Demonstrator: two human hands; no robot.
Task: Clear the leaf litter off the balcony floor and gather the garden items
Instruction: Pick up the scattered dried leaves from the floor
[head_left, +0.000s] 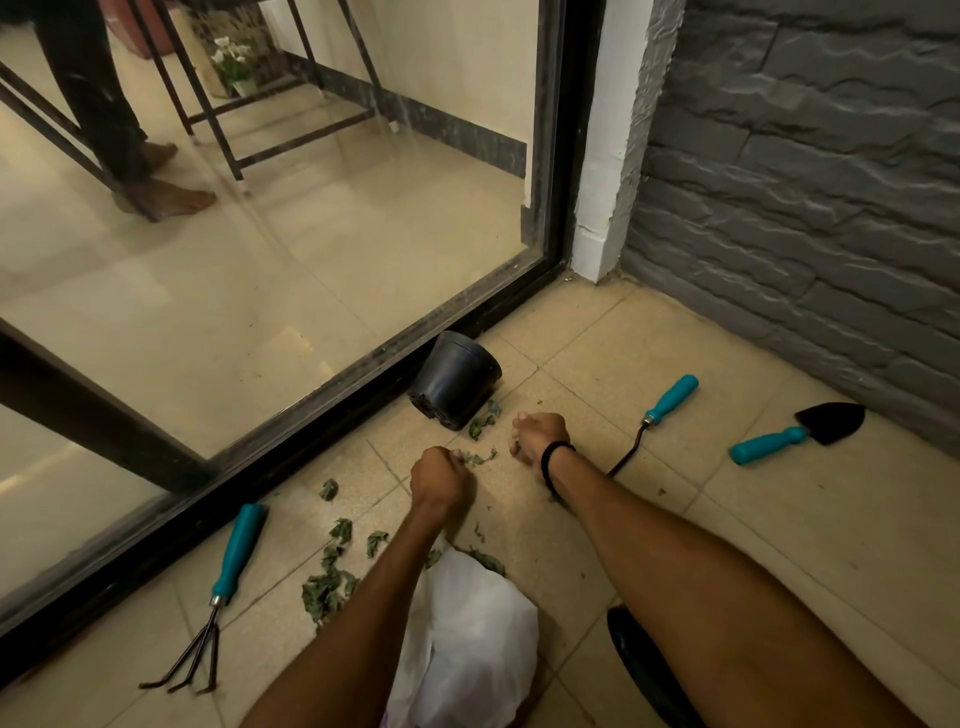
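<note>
As we gather litter, our left hand (441, 475) pinches leaf scraps (480, 458) at fingertips; right hand (540, 436) curled, hold unclear; bag (467, 639) lies behind left wrist, under forearm; left hand nearer.

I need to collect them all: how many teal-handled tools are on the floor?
3. A rake lies at left by the glass door; a thin-shafted tool beside the right forearm, its tip hidden; a trowel at right near the grey wall.
</note>
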